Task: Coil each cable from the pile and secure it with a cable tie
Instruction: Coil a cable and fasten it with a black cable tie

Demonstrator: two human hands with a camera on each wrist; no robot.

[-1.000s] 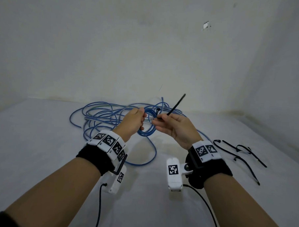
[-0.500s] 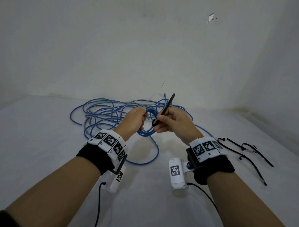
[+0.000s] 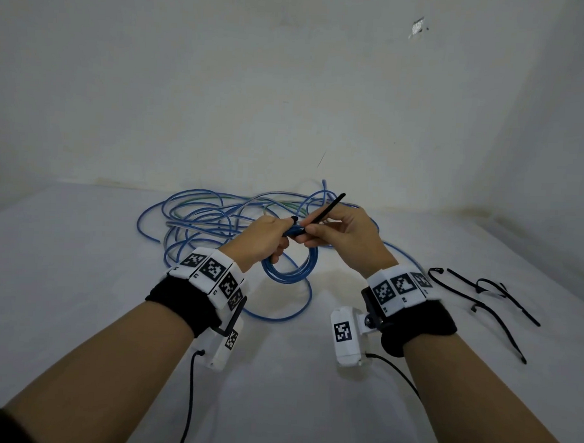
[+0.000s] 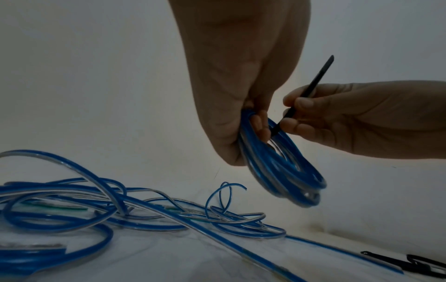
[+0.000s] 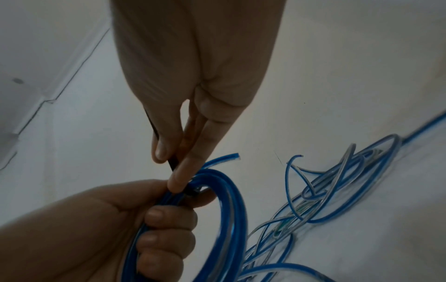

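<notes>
While no brand name or readable word appears anywhere, the white wrist bands [image 3: 211,275] carry black-and-white square code markers, with a small character beneath some that looks like a "C".

Left hand [image 3: 263,238]: fingers curled around the top of the coiled blue cable [image 3: 293,271], gripping the bundled turns. The coil hangs below the fist, at centre frame in the head view, above the white surface [image 3: 80,279].

Right hand [image 3: 342,235]: thumb and fingers pinch a black cable tie [image 3: 324,213] near its lower end. The tie slants up and to the right, its free tip above the knuckles. In the right wrist view, the lower end of the tie [image 5: 174,165] meets the coil just beside the left thumb; whether it is threaded through its head cannot be determined.

Loose pile of blue cable [image 3: 210,217]: lies on the surface behind the hands, upper centre of the frame. Spare black ties [image 3: 481,296] lie at right of the frame, well apart from the coil.

Change from the earlier frames: one second ago the tie pointed up from the right hand with the coil held further back; the hands are now closer together and the coil hangs lower and more open toward the camera. The spare ties are unmoved.
</notes>
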